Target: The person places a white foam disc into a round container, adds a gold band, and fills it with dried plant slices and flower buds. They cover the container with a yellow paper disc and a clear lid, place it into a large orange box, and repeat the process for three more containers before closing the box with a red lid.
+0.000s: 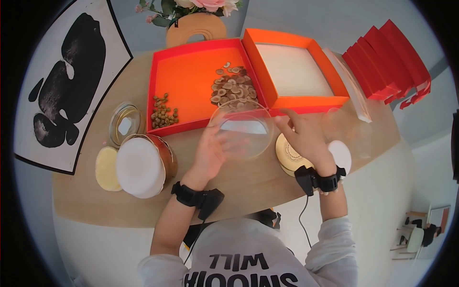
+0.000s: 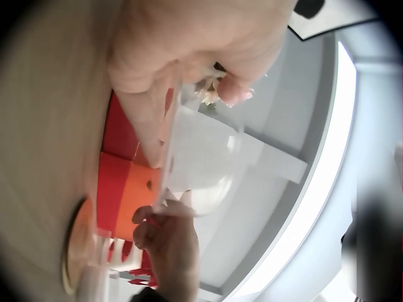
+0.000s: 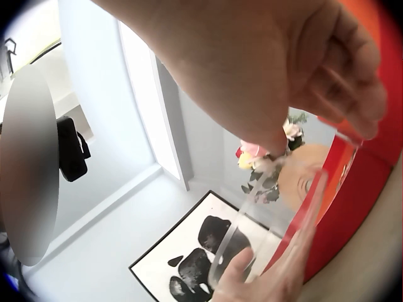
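Observation:
A clear round plastic tub (image 1: 248, 125) is held by my left hand (image 1: 210, 152), whose spread fingers show through its wall. In the left wrist view, thumb and fingers lie on either side of the tub (image 2: 204, 157). My right hand (image 1: 308, 141) is at the tub's right side, thumb and index finger apart close to its rim. Beyond the tub, an orange-lined red box (image 1: 184, 62) holds a heap of pale brown dried slices (image 1: 234, 89) and a smaller pile of brown round pieces (image 1: 164, 115). Beneath the right hand lies a gold patterned round lid (image 1: 287, 150).
A second orange box (image 1: 313, 101) stands right of the first, with red boxes or bags (image 1: 377, 62) beyond. At left stand a white-topped jar (image 1: 139, 167), a yellow disc (image 1: 106, 167) and a glass jar (image 1: 125, 124). A white round lid (image 1: 340, 155) lies by the right wrist.

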Available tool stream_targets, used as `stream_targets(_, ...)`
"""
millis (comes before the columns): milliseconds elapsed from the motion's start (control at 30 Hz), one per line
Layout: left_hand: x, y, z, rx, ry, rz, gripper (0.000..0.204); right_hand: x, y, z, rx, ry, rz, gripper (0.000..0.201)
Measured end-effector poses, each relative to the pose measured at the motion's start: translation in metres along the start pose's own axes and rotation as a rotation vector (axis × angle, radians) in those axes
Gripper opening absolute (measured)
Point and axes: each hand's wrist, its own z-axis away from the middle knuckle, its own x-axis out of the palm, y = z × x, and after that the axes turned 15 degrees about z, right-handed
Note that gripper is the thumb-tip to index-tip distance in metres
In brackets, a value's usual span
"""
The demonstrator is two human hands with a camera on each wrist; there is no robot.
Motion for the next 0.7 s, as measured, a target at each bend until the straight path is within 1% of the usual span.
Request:
stream_targets(33, 0.0, 0.0, 0.001, 0.018, -0.009, -0.027, 0.058, -0.004, 0.003, 0.003, -0.009, 0.023, 0.185, 0.051)
stream_targets(133, 0.001, 0.002, 0.005, 0.067, -0.034, -0.078, 0.059, 0.007, 0.001, 0.023, 0.054, -0.139, 0.64, 0.062)
stream_targets(233, -0.001, 0.002, 0.006, 0.075, -0.055, -0.066, 0.059, 0.034, 0.014, 0.032, -0.009, -0.117, 0.598, 0.063)
stream_targets(333, -0.006, 0.001, 0.006, 0.066, -0.072, -0.039, 0.059, 0.039, 0.023, 0.029, 0.016, -0.143, 0.449, 0.058)
stream_targets(400, -0.007, 0.0, 0.006, 0.061, -0.083, -0.027, 0.059, 0.046, 0.028, 0.028, 0.006, -0.093, 0.463, 0.051)
stream_targets(433, -0.007, -0.001, 0.006, 0.056, -0.084, -0.026, 0.059, 0.046, 0.028, 0.028, 0.001, -0.069, 0.47, 0.047)
stream_targets(533, -0.008, -0.001, 0.007, 0.057, -0.084, -0.025, 0.057, 0.015, 0.032, 0.023, 0.005, -0.139, 0.191, 0.034)
stream_targets(600, -0.009, -0.001, 0.006, 0.068, -0.086, -0.031, 0.056, -0.002, 0.03, 0.026, -0.209, 0.269, 0.383, 0.027)
stream_targets(667, -0.007, 0.0, 0.006, 0.071, -0.086, -0.017, 0.057, -0.027, 0.011, 0.027, -0.219, 0.507, 0.297, 0.024)
stream_targets(700, -0.006, 0.001, 0.007, 0.072, -0.085, -0.01, 0.057, -0.041, -0.006, 0.027, -0.122, 0.533, 0.118, 0.025)
